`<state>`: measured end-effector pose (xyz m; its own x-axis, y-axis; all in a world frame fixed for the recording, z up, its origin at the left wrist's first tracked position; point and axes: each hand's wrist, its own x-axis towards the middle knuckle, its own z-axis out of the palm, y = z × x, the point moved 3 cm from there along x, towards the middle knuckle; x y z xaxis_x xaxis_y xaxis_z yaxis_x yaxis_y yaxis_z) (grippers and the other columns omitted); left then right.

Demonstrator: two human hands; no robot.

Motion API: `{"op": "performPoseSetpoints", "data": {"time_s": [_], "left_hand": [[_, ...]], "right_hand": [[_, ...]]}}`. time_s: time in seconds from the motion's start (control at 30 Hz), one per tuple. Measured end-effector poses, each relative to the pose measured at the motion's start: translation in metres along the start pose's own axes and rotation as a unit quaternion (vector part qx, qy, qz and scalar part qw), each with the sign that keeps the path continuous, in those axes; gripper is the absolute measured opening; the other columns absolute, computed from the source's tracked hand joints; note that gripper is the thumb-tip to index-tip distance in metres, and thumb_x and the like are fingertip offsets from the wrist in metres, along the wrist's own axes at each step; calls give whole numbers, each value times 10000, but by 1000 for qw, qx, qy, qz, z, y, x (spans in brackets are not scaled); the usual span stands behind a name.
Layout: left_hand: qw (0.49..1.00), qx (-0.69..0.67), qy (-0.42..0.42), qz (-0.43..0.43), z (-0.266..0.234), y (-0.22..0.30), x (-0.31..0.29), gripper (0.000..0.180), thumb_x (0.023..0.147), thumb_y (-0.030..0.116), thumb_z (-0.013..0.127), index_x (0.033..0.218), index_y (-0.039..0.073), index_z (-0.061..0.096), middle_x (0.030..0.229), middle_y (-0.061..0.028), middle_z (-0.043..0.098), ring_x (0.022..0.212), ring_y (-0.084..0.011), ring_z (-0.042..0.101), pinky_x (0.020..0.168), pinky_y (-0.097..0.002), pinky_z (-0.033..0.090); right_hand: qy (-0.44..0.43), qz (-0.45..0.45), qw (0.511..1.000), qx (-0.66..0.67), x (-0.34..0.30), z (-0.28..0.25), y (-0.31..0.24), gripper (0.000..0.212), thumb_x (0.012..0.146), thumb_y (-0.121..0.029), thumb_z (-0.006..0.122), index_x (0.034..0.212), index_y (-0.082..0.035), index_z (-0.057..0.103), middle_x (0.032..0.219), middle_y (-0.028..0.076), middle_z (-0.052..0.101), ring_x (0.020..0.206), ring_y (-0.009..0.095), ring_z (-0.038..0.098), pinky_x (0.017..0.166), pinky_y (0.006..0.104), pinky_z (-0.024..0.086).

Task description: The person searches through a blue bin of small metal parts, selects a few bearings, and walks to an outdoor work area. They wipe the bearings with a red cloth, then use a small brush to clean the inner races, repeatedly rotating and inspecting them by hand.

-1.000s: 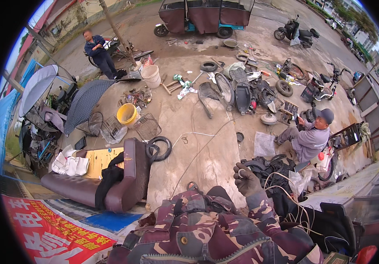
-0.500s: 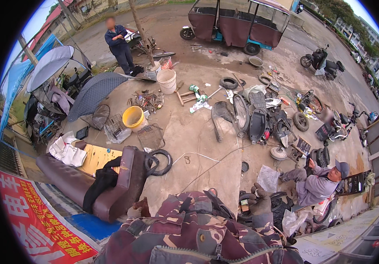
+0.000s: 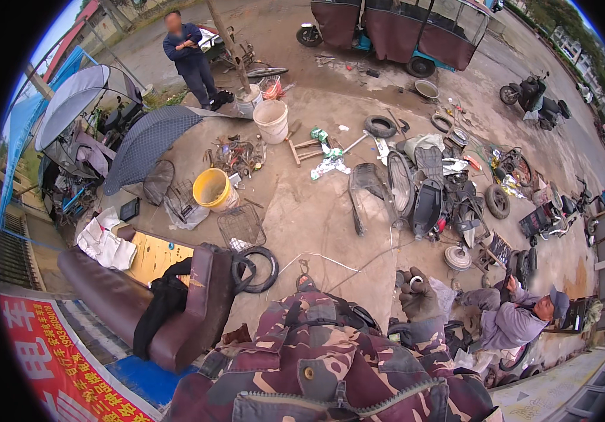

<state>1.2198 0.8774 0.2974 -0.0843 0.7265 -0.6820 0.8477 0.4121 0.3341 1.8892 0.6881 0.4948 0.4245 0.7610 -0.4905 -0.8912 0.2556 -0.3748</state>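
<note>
My right hand (image 3: 420, 301), in a grey-brown work glove, is raised in front of my camouflage jacket (image 3: 309, 352), right of its middle. Its fingers curl around a small pale ring-like piece (image 3: 415, 283), too small to name exactly. Below that hand is a dark jumble of parts, partly covered by my sleeve. My left hand does not show. A ragged brown piece (image 3: 236, 334) sticks out beside my left side; what bears it is hidden. My foot in a sandal (image 3: 306, 283) is forward on the concrete.
A brown sofa (image 3: 197, 309) and black tyres (image 3: 256, 269) lie left. Ahead are a yellow bucket (image 3: 215, 190), a white bucket (image 3: 271, 121) and scooter panels (image 3: 429, 204). A person in a cap (image 3: 517, 309) sits right; another (image 3: 190, 56) stands far left. A wire (image 3: 330, 261) crosses the ground.
My view has shifted as I step forward, one foot now showing ahead. My right hand is raised slightly. My left glove, partly seen before, has gone out of sight.
</note>
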Motion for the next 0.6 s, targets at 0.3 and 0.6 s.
{"op": "performPoseSetpoints", "data": {"time_s": [0.3, 0.6], "left_hand": [[999, -28, 39, -3, -50, 102, 117, 402, 906, 329, 793, 1214, 71, 771, 1132, -190, 795, 1053, -365, 763, 918, -471, 587], [994, -83, 73, -6, -1, 229, 248, 397, 917, 296, 792, 1236, 62, 762, 1136, -187, 794, 1047, -351, 764, 912, -463, 590]], "right_hand": [[-14, 68, 996, 62, 157, 54, 21, 315, 922, -183, 709, 1199, -34, 732, 1162, 145, 733, 872, 275, 690, 640, 319, 550], [-57, 85, 994, 48, 362, 53, -48, 269, 1016, -274, 696, 1035, -11, 750, 1176, 148, 730, 951, 293, 711, 695, 352, 621]]}}
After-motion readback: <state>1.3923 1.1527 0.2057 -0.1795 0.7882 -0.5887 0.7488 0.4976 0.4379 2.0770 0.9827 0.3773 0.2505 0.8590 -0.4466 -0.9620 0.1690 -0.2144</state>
